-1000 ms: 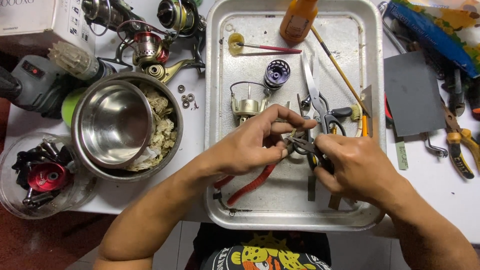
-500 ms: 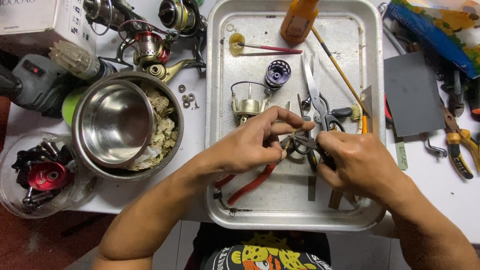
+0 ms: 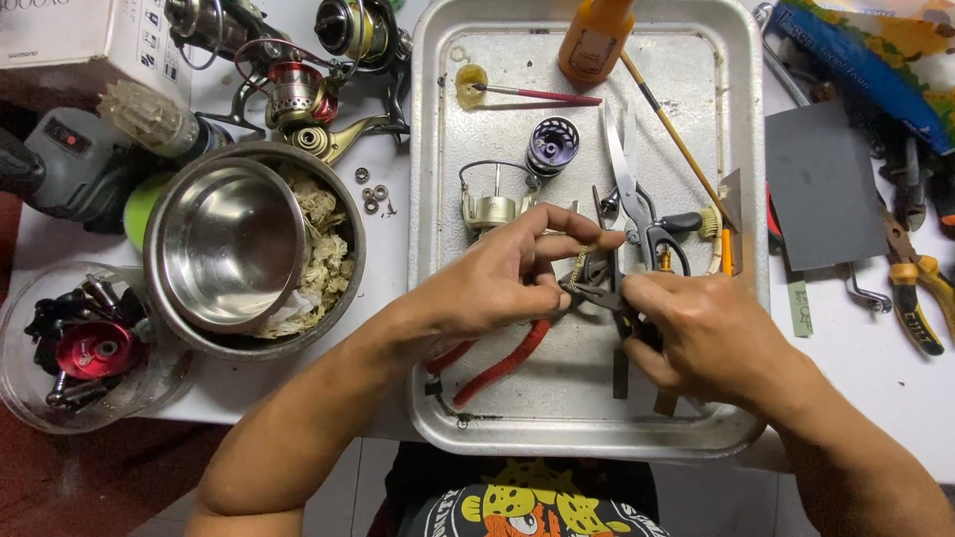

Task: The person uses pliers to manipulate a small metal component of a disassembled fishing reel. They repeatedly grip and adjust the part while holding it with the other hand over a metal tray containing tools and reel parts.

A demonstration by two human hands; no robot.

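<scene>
Far left of the desk: clear tub [image 3: 60, 388] of dark reel parts, then a steel bowl [image 3: 231, 244] nested in a bigger one with crumpled paper. Fishing reels [image 3: 298, 94] along the top edge. Metal tray [image 3: 438, 199] centre. Left hand [image 3: 497, 283] pinched tight on a small brass-coloured threaded part [image 3: 579, 264] mid-tray, red-handled pliers [image 3: 497, 363] lying under the wrist. Right hand [image 3: 711, 338] closed around dark needle-nose pliers [image 3: 597, 295], tips touching the part. Versus a second ago: hands barely shifted, same grip, part sits slightly higher. Scissors [image 3: 637, 204] just above, unmoved. Orange-handled pliers [image 3: 920, 288] at right edge.
</scene>
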